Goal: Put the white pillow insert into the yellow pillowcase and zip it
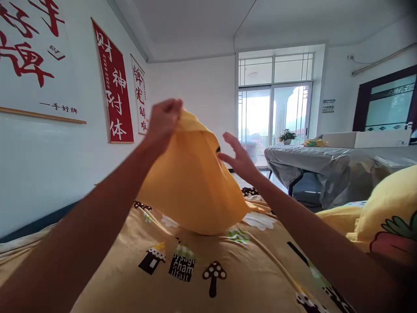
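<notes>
My left hand (163, 124) is closed on the upper edge of a yellow-orange cloth (195, 182), holding it raised. The cloth hangs in a wide, loose shape, and its lower edge reaches the bedspread; whether it is a garment or a cover I cannot tell. To the right of it, my right hand (240, 158) has its fingers spread, close to the cloth's right edge by a small dark mark. Underneath lies a tan bedspread (254, 278) printed with mushrooms, houses and lettering.
A yellow pillow (391, 200) with a carrot-like print sits at the right. Beyond the bed, a table (302, 158) under clear plastic carries a white box (368, 139) and a yellow packet (316, 142). Hanging scrolls (114, 87) line the left wall.
</notes>
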The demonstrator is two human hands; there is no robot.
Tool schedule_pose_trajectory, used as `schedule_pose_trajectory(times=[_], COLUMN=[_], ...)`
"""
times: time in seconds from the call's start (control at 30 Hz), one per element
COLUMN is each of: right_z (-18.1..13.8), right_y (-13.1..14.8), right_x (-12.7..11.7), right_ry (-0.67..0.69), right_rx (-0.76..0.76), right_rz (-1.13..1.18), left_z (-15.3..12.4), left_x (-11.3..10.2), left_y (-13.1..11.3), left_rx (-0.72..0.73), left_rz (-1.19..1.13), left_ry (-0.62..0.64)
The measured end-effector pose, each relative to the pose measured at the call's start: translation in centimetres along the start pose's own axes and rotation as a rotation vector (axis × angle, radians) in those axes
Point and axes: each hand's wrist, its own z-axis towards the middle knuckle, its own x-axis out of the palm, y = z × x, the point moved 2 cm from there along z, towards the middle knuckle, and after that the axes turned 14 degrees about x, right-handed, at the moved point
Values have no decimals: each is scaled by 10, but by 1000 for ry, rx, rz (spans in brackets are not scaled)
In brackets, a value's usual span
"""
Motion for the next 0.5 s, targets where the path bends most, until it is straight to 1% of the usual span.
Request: schedule_pose_trajectory(times=[0.03, 0.07, 0.1, 0.17, 0.23, 0.3, 0.33, 0.4, 0.47, 0.5], right_z=[-6, -11, -14, -15, -11, -6, -4, 0, 6, 10], right_y=[24, 43, 58, 74, 74, 66, 62, 52, 42, 36], right_x=[13, 22, 28, 31, 23, 11, 4, -9, -22, -30], right_ry=[69, 123, 151, 139, 55, -45, -91, -170, -250, -284], right_rx=[-76, -90, -86, -38, 18, 25, 0, -68, -89, -80], right_rz=[34, 47, 47, 26, -21, -87, -117, -144, -130, -111], left_z=[-10, -19, -24, -30, -32, -40, -48, -71, -97, -109], left_x=[19, 34, 44, 53, 51, 41, 33, 12, -17, -34], left_y=[4, 6, 7, 2, -9, -19, -22, -21, -12, -5], left_rx=[-23, -37, -40, -21, 2, 41, 78, 187, 275, 270], left_rz=[-23, -72, -119, -181, -131, 14, 133, 454, 816, 938], left_ry=[60, 107, 141, 199, 311, 482, 579, 754, 851, 856])
